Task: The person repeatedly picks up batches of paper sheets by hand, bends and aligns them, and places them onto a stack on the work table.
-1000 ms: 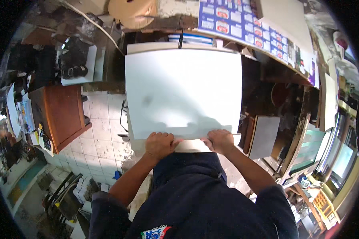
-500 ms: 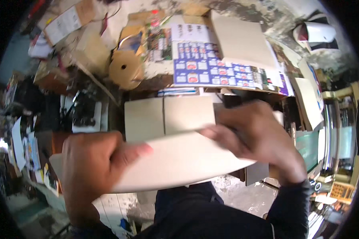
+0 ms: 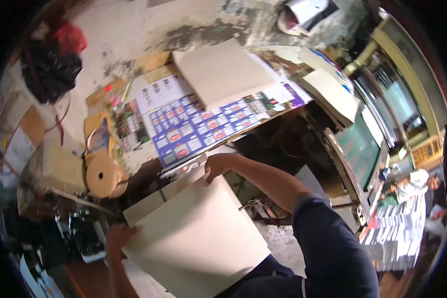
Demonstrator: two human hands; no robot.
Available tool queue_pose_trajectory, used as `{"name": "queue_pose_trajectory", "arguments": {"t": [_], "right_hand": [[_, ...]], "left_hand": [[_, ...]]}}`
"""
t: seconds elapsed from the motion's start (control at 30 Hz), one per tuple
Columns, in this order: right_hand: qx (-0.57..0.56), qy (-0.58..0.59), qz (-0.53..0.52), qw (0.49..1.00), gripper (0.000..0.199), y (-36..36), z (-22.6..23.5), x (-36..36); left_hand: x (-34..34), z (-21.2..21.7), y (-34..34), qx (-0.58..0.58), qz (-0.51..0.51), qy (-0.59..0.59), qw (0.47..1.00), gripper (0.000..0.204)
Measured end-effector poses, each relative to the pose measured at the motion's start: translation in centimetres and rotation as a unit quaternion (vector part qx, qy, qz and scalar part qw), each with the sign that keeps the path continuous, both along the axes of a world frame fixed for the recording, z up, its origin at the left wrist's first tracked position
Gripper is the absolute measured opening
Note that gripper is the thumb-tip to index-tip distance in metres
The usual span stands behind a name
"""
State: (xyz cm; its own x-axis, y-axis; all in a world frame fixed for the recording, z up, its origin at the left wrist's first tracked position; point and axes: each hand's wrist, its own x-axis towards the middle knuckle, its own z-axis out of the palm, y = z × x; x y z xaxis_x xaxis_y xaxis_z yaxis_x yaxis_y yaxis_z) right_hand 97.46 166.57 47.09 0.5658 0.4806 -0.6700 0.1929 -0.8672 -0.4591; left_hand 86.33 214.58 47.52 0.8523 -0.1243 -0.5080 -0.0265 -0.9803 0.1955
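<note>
A large beige cardboard sheet [image 3: 198, 238] lies tilted in front of my body, its near edge at my lap. My right hand [image 3: 219, 165] reaches across and grips its far edge, with the fingers bent down over it. My left hand [image 3: 121, 235] holds the sheet's left edge near the far left corner, the thumb on top. Some of the left fingers are hidden under the board. Below the sheet, another beige board [image 3: 143, 204] with a dark line across it shows along the far side.
Beyond is a table with blue printed sheets [image 3: 184, 144] and a stack of beige boards [image 3: 223, 72]. A brown tape roll [image 3: 104, 176] sits at its left corner. To the right stand a machine with a green panel [image 3: 360, 149], paper stacks [image 3: 397, 233] and another person [image 3: 412, 184].
The sheet, bent between my hands before, now lies flatter over the board below. My right hand has moved to its far edge, my left to its side. The view has turned right.
</note>
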Motion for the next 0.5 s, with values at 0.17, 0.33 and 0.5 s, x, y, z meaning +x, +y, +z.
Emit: {"name": "queue_pose_trajectory", "arguments": {"t": [0.17,0.33,0.5], "right_hand": [[0.324,0.270,-0.383,0.822,0.013,1.6,-1.7,-3.9],[0.286,0.296,-0.413,0.812,0.045,0.8,-4.3,-6.6],[0.281,0.110,-0.350,0.887,0.042,-0.3,-6.0,-6.8]], "left_hand": [[-8.9,-13.4,18.4,-0.050,0.217,0.055,0.973,0.048],[-6.3,-4.3,4.1,-0.224,0.323,0.061,0.917,0.045],[-3.7,-8.7,0.7,-0.377,0.252,-0.064,0.889,0.041]]}}
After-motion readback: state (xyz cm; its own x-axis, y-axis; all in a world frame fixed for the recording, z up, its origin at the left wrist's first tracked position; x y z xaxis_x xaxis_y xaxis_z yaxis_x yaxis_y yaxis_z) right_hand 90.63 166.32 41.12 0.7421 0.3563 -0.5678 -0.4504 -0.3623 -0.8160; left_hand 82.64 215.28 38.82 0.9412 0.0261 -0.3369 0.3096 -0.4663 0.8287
